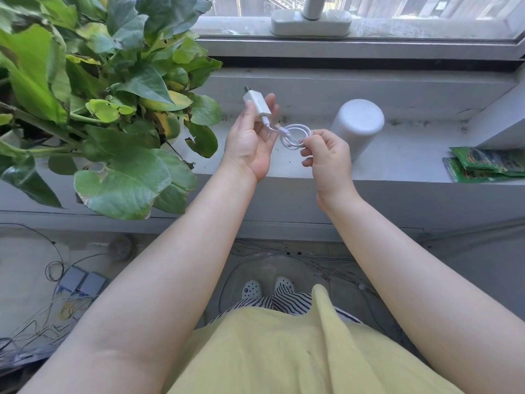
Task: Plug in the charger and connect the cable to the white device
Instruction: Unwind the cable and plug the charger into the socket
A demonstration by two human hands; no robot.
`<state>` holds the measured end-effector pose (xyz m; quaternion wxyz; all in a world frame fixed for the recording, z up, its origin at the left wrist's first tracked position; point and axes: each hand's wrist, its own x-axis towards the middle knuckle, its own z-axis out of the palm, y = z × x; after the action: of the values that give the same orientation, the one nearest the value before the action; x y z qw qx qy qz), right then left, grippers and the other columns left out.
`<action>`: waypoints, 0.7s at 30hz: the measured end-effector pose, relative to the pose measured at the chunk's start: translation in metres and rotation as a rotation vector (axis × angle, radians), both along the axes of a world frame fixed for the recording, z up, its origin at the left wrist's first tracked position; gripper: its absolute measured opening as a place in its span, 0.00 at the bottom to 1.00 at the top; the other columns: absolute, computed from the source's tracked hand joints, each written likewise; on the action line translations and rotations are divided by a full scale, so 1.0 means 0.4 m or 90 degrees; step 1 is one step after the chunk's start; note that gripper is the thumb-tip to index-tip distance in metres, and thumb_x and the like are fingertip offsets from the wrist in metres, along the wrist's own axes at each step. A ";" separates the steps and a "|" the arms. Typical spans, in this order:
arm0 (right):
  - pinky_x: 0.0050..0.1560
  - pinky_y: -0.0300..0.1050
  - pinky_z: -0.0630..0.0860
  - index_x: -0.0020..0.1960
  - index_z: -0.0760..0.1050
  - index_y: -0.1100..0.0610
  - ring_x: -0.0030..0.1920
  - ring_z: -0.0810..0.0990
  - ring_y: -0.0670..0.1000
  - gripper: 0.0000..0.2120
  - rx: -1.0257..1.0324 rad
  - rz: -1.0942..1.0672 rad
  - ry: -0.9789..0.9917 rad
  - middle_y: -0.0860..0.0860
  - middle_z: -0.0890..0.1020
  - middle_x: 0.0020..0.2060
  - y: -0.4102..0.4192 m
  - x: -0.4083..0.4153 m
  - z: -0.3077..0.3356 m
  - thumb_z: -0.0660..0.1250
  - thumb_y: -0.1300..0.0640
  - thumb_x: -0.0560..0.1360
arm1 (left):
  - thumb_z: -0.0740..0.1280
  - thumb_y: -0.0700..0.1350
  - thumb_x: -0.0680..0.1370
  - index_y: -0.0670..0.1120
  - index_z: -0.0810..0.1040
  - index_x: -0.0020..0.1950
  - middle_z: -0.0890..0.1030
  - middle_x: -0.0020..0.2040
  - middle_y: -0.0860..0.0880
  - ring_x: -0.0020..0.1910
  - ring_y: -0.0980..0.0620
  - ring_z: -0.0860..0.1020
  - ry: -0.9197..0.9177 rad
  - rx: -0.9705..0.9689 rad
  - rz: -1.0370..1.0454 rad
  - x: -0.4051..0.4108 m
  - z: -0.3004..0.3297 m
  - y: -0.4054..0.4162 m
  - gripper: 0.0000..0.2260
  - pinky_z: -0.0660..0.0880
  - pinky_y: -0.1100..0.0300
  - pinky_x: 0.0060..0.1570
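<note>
A grey windowsill (397, 163) is seen running below a closed window frame (355, 49), with a white handle base (311, 22) mounted on the frame above. The left side of the sill is taken up by a large leafy plant (93, 109), some of its leaves yellowed. The white charger (257, 106) is held above the sill in the left hand (251, 140), palm turned up, the grip closed on it with the thumb pressed along one side and the fingers behind; its two metal prongs are pointed up and to the left, away from the person. A white cable (294, 136) is seen plugged into the charger's lower end and wound into a small coil between the two hands. That coil is pinched by the right hand (326, 155), the thumb and forefinger pressed together on the loops and the other fingers curled in. The white device (356, 123), a plain cylinder, is stood upright on the sill just beyond the right hand, apart from the cable. Green packets (488, 164) are laid at the far right end of the sill. On the floor (28, 260) below, loose wires (287, 257) and a power strip (82, 284) are visible, though detail there is blurred.
</note>
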<state>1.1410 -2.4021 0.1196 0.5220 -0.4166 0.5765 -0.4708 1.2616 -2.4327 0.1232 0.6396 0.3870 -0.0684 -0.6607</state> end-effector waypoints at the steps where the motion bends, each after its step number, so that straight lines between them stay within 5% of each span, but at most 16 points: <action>1: 0.35 0.35 0.70 0.36 0.72 0.55 0.34 0.71 0.45 0.09 -0.003 0.006 -0.008 0.49 0.73 0.32 0.001 -0.001 0.000 0.60 0.61 0.74 | 0.57 0.50 0.82 0.45 0.71 0.63 0.82 0.49 0.50 0.47 0.55 0.80 0.008 0.010 0.012 0.000 0.000 0.000 0.14 0.75 0.59 0.56; 4: 0.33 0.34 0.69 0.36 0.69 0.56 0.33 0.70 0.45 0.06 -0.008 0.033 -0.035 0.49 0.71 0.32 0.005 -0.004 0.000 0.56 0.58 0.70 | 0.57 0.50 0.82 0.42 0.70 0.67 0.82 0.48 0.48 0.43 0.55 0.80 0.044 0.026 0.045 0.000 0.001 -0.002 0.18 0.79 0.63 0.43; 11: 0.32 0.35 0.71 0.40 0.74 0.56 0.30 0.73 0.44 0.07 0.034 0.004 -0.128 0.51 0.80 0.36 0.002 -0.016 -0.002 0.61 0.66 0.72 | 0.57 0.50 0.82 0.40 0.71 0.56 0.81 0.48 0.44 0.30 0.57 0.81 0.136 0.032 0.069 0.000 0.000 -0.005 0.14 0.77 0.67 0.28; 15: 0.38 0.36 0.77 0.49 0.74 0.57 0.37 0.80 0.48 0.08 0.093 0.019 -0.195 0.52 0.82 0.39 -0.004 -0.015 0.003 0.60 0.67 0.75 | 0.57 0.50 0.82 0.40 0.70 0.59 0.81 0.48 0.44 0.27 0.58 0.77 0.163 0.017 0.058 -0.003 0.004 -0.009 0.14 0.73 0.69 0.25; 21: 0.42 0.41 0.81 0.44 0.76 0.62 0.40 0.84 0.54 0.14 0.200 0.054 -0.375 0.56 0.83 0.39 -0.008 -0.020 0.009 0.57 0.55 0.80 | 0.55 0.52 0.82 0.40 0.72 0.61 0.80 0.42 0.48 0.25 0.60 0.72 0.137 0.009 0.027 -0.003 0.010 -0.009 0.17 0.70 0.70 0.25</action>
<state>1.1331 -2.4053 0.1233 0.7429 -0.2006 0.4488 -0.4543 1.2603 -2.4362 0.1272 0.6547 0.3193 0.0136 -0.6850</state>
